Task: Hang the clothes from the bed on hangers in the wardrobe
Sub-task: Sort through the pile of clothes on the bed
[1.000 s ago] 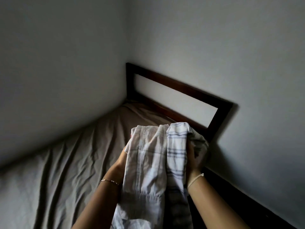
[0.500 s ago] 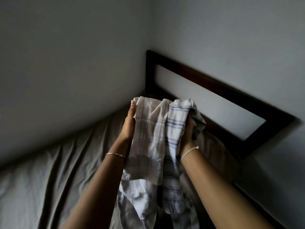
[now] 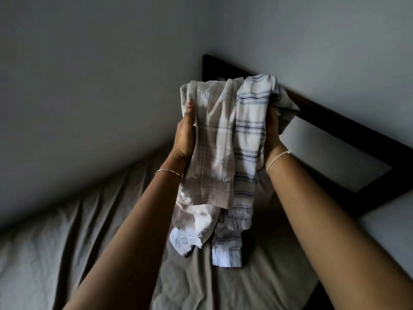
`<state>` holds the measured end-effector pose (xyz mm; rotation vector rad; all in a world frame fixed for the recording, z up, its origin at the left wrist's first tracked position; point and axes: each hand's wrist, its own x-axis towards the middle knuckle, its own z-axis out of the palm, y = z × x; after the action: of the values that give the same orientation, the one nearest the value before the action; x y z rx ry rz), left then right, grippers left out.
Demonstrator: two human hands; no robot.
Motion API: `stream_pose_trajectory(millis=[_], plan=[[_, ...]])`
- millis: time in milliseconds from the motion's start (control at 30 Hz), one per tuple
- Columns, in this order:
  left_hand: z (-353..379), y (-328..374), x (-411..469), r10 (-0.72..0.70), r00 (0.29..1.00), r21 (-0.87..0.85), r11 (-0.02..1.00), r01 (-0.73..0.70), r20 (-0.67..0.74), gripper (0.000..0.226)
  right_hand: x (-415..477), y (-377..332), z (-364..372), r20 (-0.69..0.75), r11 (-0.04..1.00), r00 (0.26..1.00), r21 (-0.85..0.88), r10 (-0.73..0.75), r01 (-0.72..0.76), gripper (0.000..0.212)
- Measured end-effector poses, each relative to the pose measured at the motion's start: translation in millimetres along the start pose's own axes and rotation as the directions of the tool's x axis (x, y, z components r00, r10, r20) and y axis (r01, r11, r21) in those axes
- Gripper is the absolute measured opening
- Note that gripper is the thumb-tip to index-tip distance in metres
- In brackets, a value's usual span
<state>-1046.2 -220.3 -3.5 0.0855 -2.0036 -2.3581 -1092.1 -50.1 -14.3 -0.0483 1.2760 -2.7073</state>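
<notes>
I hold a bundle of checked shirts up over the bed. A pale beige checked shirt (image 3: 212, 139) makes up the left half, and a white shirt with blue stripes (image 3: 250, 135) the right half. My left hand (image 3: 185, 130) grips the beige shirt's left edge with the thumb on the front. My right hand (image 3: 271, 133) grips the striped shirt from the right, its fingers hidden in the cloth. Cuffs and sleeves hang down below, clear of the bed (image 3: 67, 253), which has a grey wrinkled sheet. No hanger or wardrobe is in view.
A dark wooden headboard (image 3: 335, 121) stands against the wall behind the bundle. Plain grey walls meet in the corner at the left of the headboard. A pillow under the grey sheet (image 3: 263, 276) lies below the hanging sleeves. The room is dim.
Both hands have raised the shirt bundle higher and away from the bed. The sleeves now hang free above the sheet. The view has shifted so the headboard sits further right.
</notes>
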Motion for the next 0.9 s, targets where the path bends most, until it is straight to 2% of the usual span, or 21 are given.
stream_pose_trajectory(millis=[67, 100, 133, 200, 267, 367, 467, 600, 733, 900], plan=[[-2.2, -35.2, 8.8, -0.087, 0.995, 0.151, 0.984, 0.094, -0.057, 0.071, 1.7, 3.4, -18.1, -0.129, 0.990, 0.989, -0.111, 0.075, -0.090, 0.045], [-2.6, -55.6, 12.6, -0.159, 0.984, 0.219, 0.960, 0.172, -0.076, 0.086, -2.1, 10.8, -30.0, -0.158, 0.968, 0.974, -0.166, 0.161, -0.187, 0.049], [-2.6, -76.0, 12.4, -0.228, 0.969, 0.266, 0.932, 0.244, -0.091, 0.102, -8.2, 20.7, -44.9, -0.224, 0.929, 0.939, -0.209, 0.259, -0.306, 0.054], [-7.1, -118.8, 12.7, -0.335, 0.938, 0.398, 0.851, 0.342, -0.091, 0.123, -26.6, 38.4, -69.2, -0.406, 0.788, 0.836, -0.339, 0.370, -0.514, 0.043], [-8.2, -150.3, 1.1, -0.400, 0.911, 0.494, 0.775, 0.394, -0.099, 0.126, -44.3, 56.2, -100.6, -0.539, 0.664, 0.748, -0.400, 0.387, -0.631, 0.027], [-1.3, -169.3, -27.5, -0.452, 0.889, 0.506, 0.750, 0.425, -0.077, 0.106, -73.4, 72.3, -130.7, -0.629, 0.613, 0.678, -0.379, 0.379, -0.693, 0.018], [14.2, -184.9, -47.6, -0.478, 0.877, 0.554, 0.721, 0.416, -0.037, 0.092, -100.7, 76.5, -144.6, -0.668, 0.637, 0.646, -0.323, 0.369, -0.699, 0.015], [48.6, -192.0, -75.9, -0.447, 0.894, 0.616, 0.713, 0.336, 0.030, 0.054, -138.6, 76.3, -156.5, -0.673, 0.680, 0.665, -0.322, 0.325, -0.659, 0.017], [93.9, -177.2, -120.8, -0.382, 0.913, 0.607, 0.763, 0.224, 0.143, 0.043, -194.9, 53.5, -156.4, -0.629, 0.760, 0.704, -0.265, 0.331, -0.594, 0.016], [155.9, -151.4, -216.3, -0.303, 0.911, 0.519, 0.846, 0.122, 0.280, 0.029, -309.7, 0.4, -146.8, -0.620, 0.881, 0.760, -0.233, 0.192, -0.413, 0.013]])
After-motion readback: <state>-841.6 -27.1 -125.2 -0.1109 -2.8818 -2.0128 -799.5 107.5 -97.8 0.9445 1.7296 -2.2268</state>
